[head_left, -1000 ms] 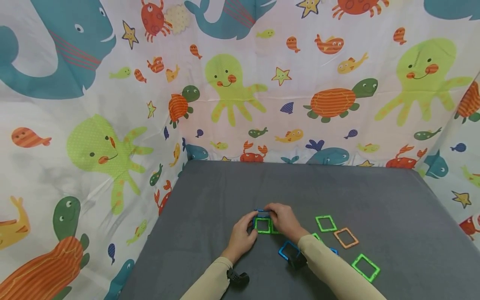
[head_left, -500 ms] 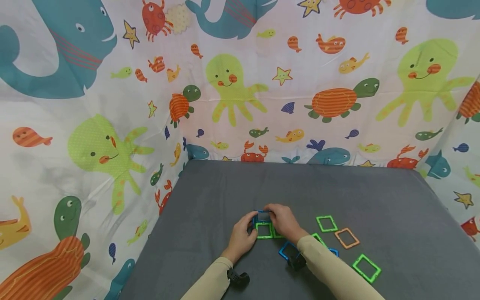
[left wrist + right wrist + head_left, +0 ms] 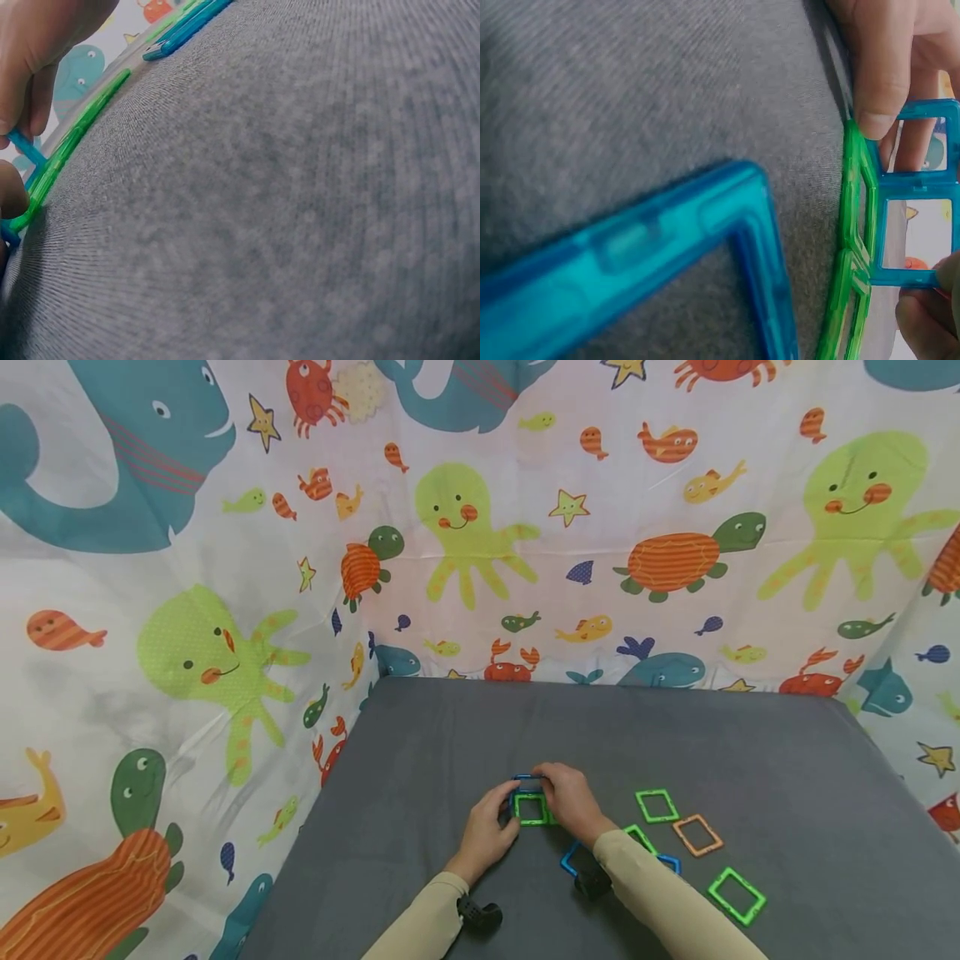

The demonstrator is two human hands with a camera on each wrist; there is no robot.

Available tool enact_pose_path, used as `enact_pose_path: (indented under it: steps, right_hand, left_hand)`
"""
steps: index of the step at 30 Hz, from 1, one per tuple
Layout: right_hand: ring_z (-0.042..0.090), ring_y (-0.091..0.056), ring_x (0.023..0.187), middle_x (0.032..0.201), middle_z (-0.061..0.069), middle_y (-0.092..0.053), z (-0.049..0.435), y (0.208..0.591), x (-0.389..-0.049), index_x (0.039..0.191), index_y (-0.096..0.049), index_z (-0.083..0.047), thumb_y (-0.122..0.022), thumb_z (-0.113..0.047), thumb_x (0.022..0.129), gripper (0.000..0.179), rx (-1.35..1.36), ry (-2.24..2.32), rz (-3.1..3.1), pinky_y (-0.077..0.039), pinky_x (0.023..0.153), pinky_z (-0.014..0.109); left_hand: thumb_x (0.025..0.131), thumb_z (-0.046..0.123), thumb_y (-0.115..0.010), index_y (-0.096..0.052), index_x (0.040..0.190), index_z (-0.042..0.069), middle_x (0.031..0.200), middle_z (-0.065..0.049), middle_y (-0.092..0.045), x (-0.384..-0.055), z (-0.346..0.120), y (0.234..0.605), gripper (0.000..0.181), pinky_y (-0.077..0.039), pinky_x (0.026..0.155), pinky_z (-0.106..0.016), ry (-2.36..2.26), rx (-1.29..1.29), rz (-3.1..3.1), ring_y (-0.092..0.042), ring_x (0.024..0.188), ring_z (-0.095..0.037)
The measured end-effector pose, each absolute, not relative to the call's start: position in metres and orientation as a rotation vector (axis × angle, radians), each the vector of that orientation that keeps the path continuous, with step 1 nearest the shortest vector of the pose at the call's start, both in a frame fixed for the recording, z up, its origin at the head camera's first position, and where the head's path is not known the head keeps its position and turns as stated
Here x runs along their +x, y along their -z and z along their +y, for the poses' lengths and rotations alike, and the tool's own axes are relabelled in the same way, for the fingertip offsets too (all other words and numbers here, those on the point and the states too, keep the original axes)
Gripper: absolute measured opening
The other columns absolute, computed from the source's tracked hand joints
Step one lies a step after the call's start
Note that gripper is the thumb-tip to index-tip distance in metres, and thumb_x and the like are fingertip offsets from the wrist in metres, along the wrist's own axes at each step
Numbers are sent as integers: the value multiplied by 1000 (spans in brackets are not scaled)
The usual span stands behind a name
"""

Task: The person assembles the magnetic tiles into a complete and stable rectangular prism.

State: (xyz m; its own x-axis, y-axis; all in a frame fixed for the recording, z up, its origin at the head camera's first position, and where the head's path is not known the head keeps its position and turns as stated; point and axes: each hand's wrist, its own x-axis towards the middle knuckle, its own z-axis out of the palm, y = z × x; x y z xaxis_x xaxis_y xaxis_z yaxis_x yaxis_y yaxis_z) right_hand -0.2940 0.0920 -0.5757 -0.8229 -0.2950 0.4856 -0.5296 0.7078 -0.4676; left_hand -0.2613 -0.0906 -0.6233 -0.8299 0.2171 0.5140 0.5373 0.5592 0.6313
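My left hand (image 3: 483,835) and right hand (image 3: 572,802) are at a small group of square frame-shaped magnetic tiles. Flat on the mat lies a green magnetic tile (image 3: 849,187), joined to a second green one (image 3: 831,319). Along their far edge stands a blue magnetic tile (image 3: 904,277), pinched by my right fingers (image 3: 922,319). Another upright blue magnetic tile (image 3: 928,109) meets it at the left; my left thumb (image 3: 881,97) and fingers grip it near the green corner. In the head view my right hand hides much of the second green tile.
Loose on the grey mat (image 3: 450,727) to the right lie green tiles (image 3: 652,792) (image 3: 746,884), an orange tile (image 3: 684,841) and a blue tile (image 3: 670,862). Another blue tile (image 3: 570,858) sits below my right wrist. Patterned curtains (image 3: 480,610) stand behind and left.
The joined tiles shift slightly toward me by half a second ago, then back away now. Both hands keep their hold and barely move; the head view shifts a little.
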Motion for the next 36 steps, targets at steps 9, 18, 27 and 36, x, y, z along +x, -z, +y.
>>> enact_pose_path:
  steps: [9,18,27,36]
  right_hand:
    - [25,-73,79,95,13,-76,91,575,-298,103,-73,-5,-61,4,96,17,542,-812,-2561,-60,71,38]
    - [23,-73,85,100,10,-76,96,567,-300,106,-74,-8,-58,3,98,21,645,-866,-2643,-60,74,38]
    - [20,-71,82,100,8,-76,96,563,-298,106,-74,-10,-57,2,99,22,645,-938,-2690,-58,72,36]
    - [20,-71,81,100,9,-76,96,565,-298,105,-73,-12,-59,0,99,19,626,-982,-2692,-58,71,35]
  left_hand:
    - [82,-6,-71,-57,140,8,129,-14,-66,-264,-87,626,62,-60,90,-32,1117,-656,-2374,-70,112,-26]
    - [83,-8,-70,-56,141,6,130,-17,-65,-263,-90,621,61,-60,93,-37,1231,-639,-2387,-69,114,-29]
    - [82,-7,-71,-56,141,6,132,-15,-65,-261,-91,622,62,-60,93,-36,1184,-631,-2404,-69,117,-28]
    - [83,-4,-72,-56,142,9,137,-13,-64,-262,-91,624,63,-60,94,-37,1103,-633,-2424,-65,125,-27]
